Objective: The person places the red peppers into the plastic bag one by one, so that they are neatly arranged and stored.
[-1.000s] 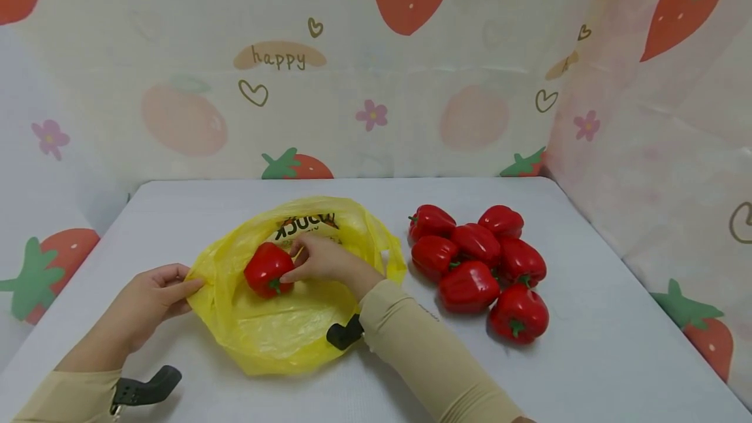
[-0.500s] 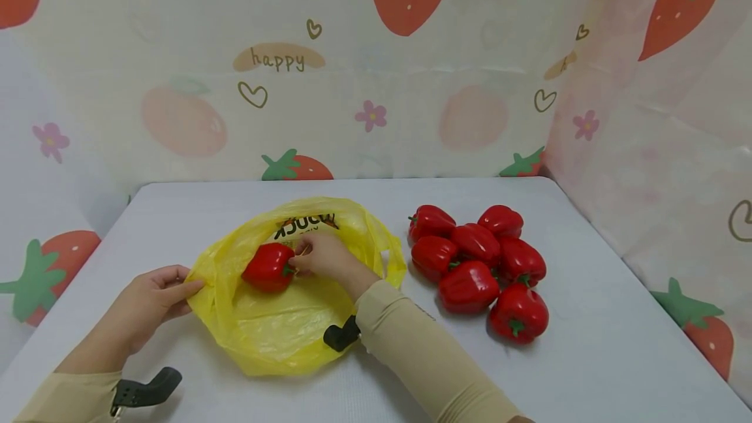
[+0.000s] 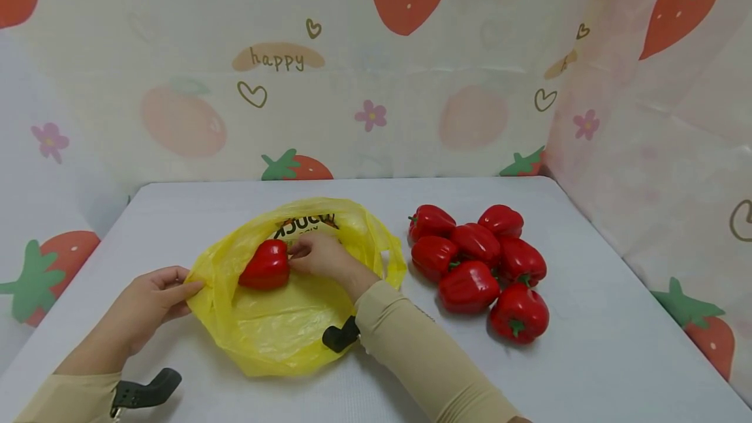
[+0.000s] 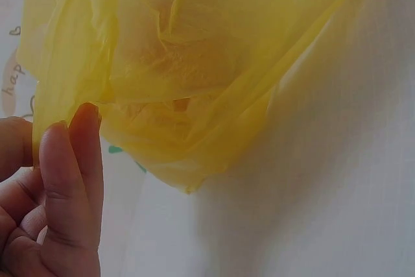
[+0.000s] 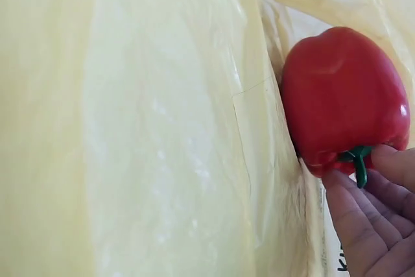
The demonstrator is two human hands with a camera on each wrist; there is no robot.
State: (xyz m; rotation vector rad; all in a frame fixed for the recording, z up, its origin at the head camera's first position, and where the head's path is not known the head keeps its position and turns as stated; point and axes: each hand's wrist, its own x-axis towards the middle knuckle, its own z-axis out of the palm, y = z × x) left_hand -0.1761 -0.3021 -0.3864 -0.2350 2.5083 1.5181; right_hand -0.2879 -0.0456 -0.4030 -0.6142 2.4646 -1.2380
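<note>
A yellow plastic bag (image 3: 282, 338) lies on the table with its mouth spread wide. My left hand (image 3: 154, 299) pinches the bag's left rim between thumb and fingers; the left wrist view shows the thin plastic between the fingertips (image 4: 57, 135). Inside the mouth, my right hand (image 3: 326, 256) holds a red bell pepper (image 3: 266, 266) by its stem end. In the right wrist view the thumb and fingers sit around the green stem (image 5: 360, 167), and the pepper (image 5: 347, 92) lies against the bag's plastic. The right fingertips are partly hidden in the head view.
Several more red bell peppers (image 3: 469, 287) are grouped on the white table (image 3: 593, 358) right of the bag. Black wrist mounts (image 3: 147, 389) stick out from both sleeves. A patterned cloth wall (image 3: 376, 70) rises behind the table and at its sides.
The pepper in my right hand has turned, its stem swinging from the front toward the right, and has shifted slightly left and away. My left hand keeps its hold on the bag's rim.
</note>
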